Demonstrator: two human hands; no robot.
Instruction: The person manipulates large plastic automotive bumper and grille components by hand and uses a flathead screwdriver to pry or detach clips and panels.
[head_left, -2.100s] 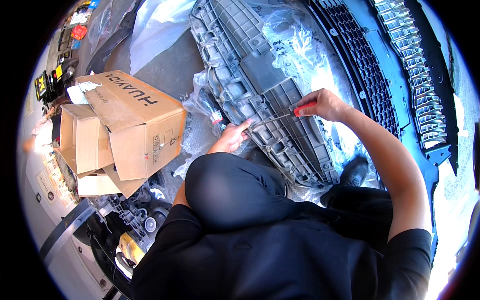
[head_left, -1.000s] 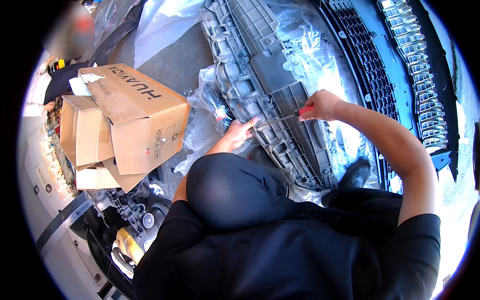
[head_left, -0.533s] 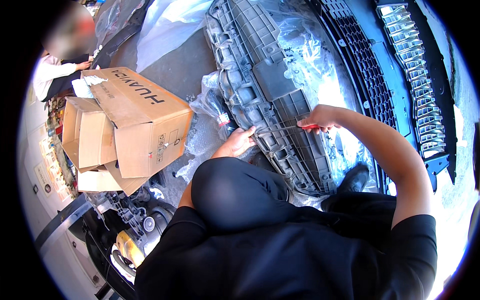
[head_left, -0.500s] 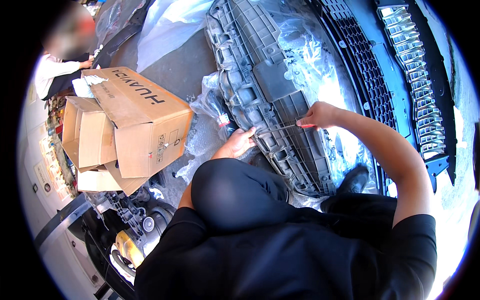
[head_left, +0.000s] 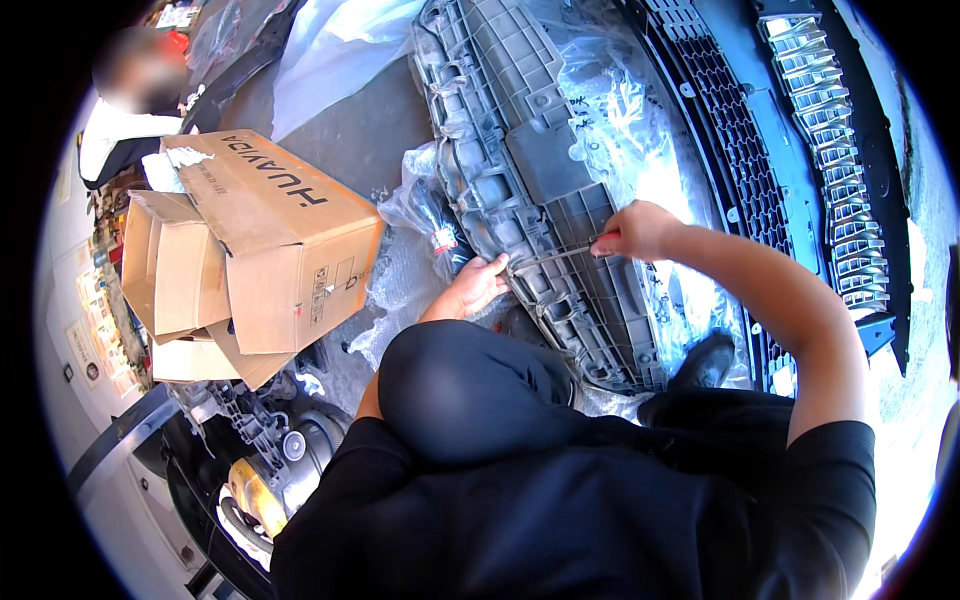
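Note:
A long grey plastic car part (head_left: 555, 160) with ribs and slots lies diagonally on plastic wrap in front of me. My left hand (head_left: 477, 287) grips its near left edge, thumb on top. My right hand (head_left: 645, 230) is closed round the red handle of a screwdriver (head_left: 605, 243); its metal shaft (head_left: 555, 256) reaches across the part to just beside my left thumb, where the tip is too small to make out. My black-clad knee (head_left: 450, 390) is raised just below my left hand.
Cardboard boxes (head_left: 290, 240) stand left; a co-worker (head_left: 130, 130) in white is behind them. Mesh grille (head_left: 735, 150) and chrome-slatted grille (head_left: 830, 140) lie right. Clear bags (head_left: 420, 210) and plastic sheeting (head_left: 335, 50) cover the floor. Metal car components (head_left: 260, 430) sit lower left, my shoe (head_left: 705, 365) right.
The screwdriver handle has shifted and twisted slightly in my right hand, while my left hand stays on the edge. The co-worker has come into fuller view at upper left.

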